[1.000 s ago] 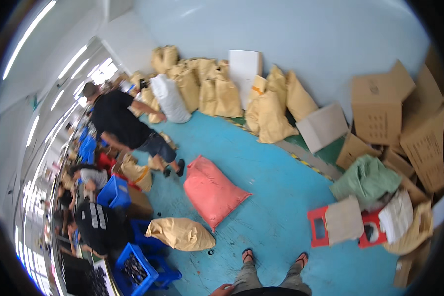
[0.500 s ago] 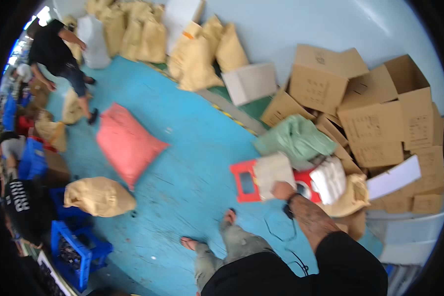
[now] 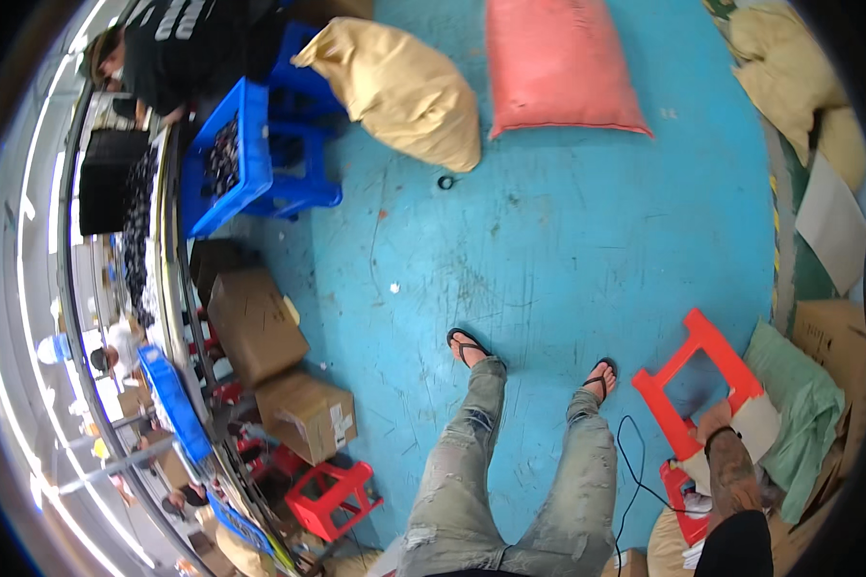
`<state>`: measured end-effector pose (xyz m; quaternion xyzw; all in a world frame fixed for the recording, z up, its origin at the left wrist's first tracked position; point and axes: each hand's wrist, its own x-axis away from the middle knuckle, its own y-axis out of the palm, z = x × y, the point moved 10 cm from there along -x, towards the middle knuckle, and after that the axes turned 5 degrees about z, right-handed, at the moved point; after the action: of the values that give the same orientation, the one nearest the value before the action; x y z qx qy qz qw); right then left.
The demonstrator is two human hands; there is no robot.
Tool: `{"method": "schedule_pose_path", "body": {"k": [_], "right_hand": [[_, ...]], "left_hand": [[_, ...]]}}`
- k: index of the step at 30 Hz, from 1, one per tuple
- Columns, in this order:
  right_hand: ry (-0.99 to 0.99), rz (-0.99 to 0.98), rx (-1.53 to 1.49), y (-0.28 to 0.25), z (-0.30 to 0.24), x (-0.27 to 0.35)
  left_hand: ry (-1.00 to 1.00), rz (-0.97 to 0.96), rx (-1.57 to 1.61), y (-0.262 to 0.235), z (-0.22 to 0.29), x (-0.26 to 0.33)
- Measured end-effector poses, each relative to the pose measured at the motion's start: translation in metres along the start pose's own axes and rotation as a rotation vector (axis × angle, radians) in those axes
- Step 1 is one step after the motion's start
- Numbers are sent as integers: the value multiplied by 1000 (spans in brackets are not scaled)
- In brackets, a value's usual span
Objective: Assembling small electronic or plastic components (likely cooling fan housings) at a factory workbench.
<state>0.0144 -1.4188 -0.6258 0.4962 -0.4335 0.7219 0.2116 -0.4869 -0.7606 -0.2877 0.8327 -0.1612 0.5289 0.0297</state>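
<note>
My right hand point(image 3: 714, 420) reaches in from the lower right, its fingers closed at the edge of a red plastic stool point(image 3: 695, 332) that has a beige sheet or pad point(image 3: 757, 425) over its seat. The stool's open leg frame points away from me, above the blue floor. Exactly how the fingers wrap its edge is partly hidden. A dark band circles my right wrist. Beside the stool, a green woven sack point(image 3: 797, 409) leans against cardboard boxes point(image 3: 830, 332). My left hand is not in view.
A pink sack point(image 3: 568, 67) and a tan sack point(image 3: 399, 91) lie ahead on the blue floor. Left are a blue crate point(image 3: 226, 159) of small dark parts, brown cartons point(image 3: 255, 327) and another red stool point(image 3: 335, 498). A black cable point(image 3: 635, 466) trails near my right foot. A person point(image 3: 197, 48) works far left.
My view has swung left, toward the workbench side. My right hand stays at the padded red stool, which now sits at the right edge of view and looks turned.
</note>
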Motion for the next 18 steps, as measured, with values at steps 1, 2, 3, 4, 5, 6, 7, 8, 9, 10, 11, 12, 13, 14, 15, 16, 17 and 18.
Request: {"method": "schedule_pose_path", "body": {"k": [1,2,3,4,5,6,7,8,9,10,11,12,13,14,15,16,17,18], "right_hand": [[-162,-140,84,18,2,-1],[-148,-217,133,28,-2,1],[-200,-116,11,3,-20,11],[-247,23,66,-15,-26,25],[-273,-122,83,-55,-47,43],[-263,-118,91,-60,-45,59],[-333,41,33,-93,-57,78],[-322,51,23,-123,-66,92],[-314,63,10,-163,-84,107],[-295,83,47,-205,-99,119],[-280,71,22,-244,-116,131],[-268,63,-2,-282,-132,138],[-258,91,32,-320,-147,143],[-211,73,35,-351,-160,146],[-167,54,33,-378,-174,147],[-166,79,54,-404,-185,147],[-159,124,17,-428,-193,145],[-159,164,-18,-453,-200,145]], "left_hand": [[16,-23,31,18,-4,-2],[41,-43,45,20,-2,-5],[68,-52,68,20,-1,-7],[110,-75,78,18,9,-15],[141,-79,105,17,13,-18],[204,-109,109,12,31,-30],[254,-132,118,5,41,-37],[304,-151,135,-1,52,-44],[354,-164,152,-9,61,-49],[404,-177,166,-20,70,-52],[455,-187,181,-32,79,-55],[506,-192,198,-45,91,-58],[555,-193,216,-61,101,-60],[601,-190,231,-80,109,-61],[642,-184,244,-101,114,-62],[679,-174,256,-124,117,-63],[716,-163,268,-146,120,-63],[746,-153,283,-164,123,-62]]}}
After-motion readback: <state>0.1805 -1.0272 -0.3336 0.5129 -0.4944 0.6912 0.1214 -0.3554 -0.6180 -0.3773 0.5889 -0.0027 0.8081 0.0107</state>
